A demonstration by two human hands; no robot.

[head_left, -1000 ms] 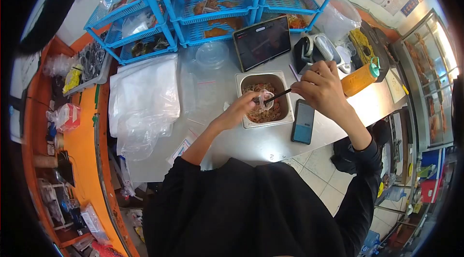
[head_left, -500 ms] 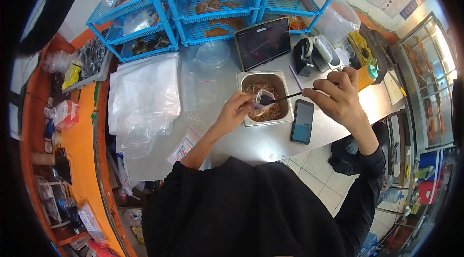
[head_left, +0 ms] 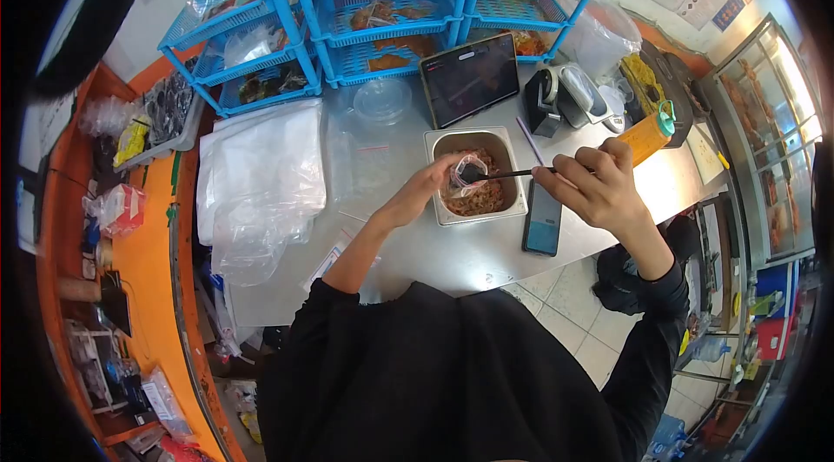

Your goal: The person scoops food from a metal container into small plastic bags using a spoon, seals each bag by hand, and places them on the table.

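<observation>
My left hand (head_left: 419, 193) is closed around a small clear plastic bag (head_left: 463, 184), held over a square metal container (head_left: 519, 188). Inside that container lies reddish-brown chopped food (head_left: 489, 198). My right hand (head_left: 599, 186) grips the handle of a dark spoon (head_left: 512, 173); its black head is in the bag's mouth. What the spoon carries is too small to make out. Just below my right hand, a phone (head_left: 542, 223) lies on the metal table (head_left: 417, 255).
A tablet (head_left: 470, 81) stands behind the container. Blue basket racks (head_left: 382, 32) line the back. White plastic bags (head_left: 256, 171) are piled at the left, near a clear lid (head_left: 382, 99). An orange bottle (head_left: 646, 139) and a black dispenser (head_left: 542, 106) stand at the right.
The bag's mouth has opened and tilted around the spoon's head. Both hands have shifted slightly, and the spoon now lies flatter across the container.
</observation>
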